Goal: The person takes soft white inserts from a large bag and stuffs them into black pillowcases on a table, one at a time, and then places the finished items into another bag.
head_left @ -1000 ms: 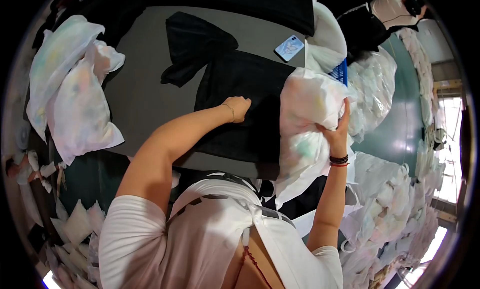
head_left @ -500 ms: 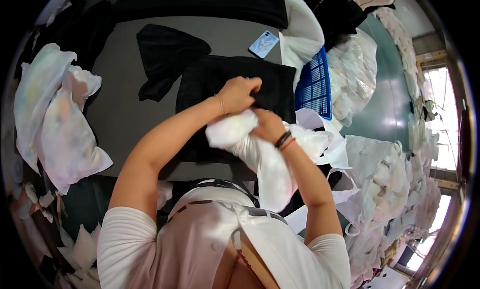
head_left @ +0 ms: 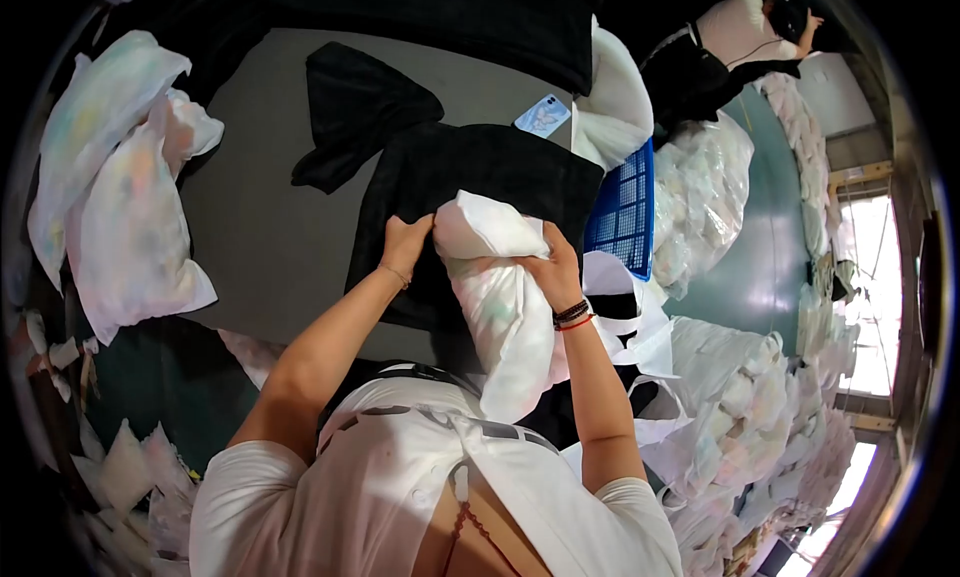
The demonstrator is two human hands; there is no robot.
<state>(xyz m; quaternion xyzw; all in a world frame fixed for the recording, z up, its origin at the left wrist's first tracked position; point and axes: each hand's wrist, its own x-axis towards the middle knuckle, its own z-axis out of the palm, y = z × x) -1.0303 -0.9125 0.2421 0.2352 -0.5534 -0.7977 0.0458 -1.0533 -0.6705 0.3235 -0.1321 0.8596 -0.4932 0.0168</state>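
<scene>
A white pillow insert [head_left: 505,297], soft and folded over at its far end, hangs between my hands and reaches back toward my waist. My right hand [head_left: 557,272] is closed on the right side of that fold. My left hand [head_left: 405,245] pinches at the left edge of the fold, its fingertips partly hidden. Beneath both hands a black fabric cover [head_left: 490,157] lies flat on the grey table [head_left: 250,197]. Beyond it to the left rests another black fabric piece [head_left: 365,107], gathered at its middle.
White stuffed pillows [head_left: 130,237] are piled at the left. A phone [head_left: 543,116] lies near the far right edge, beside a blue plastic basket [head_left: 622,217]. Bagged white pillows [head_left: 705,197] stand at the right. Another person [head_left: 750,27] is at the upper right.
My left hand has come down and left from above the black cover to the insert's left edge. The insert's folded end is raised and straightened between both hands. The view has shifted slightly.
</scene>
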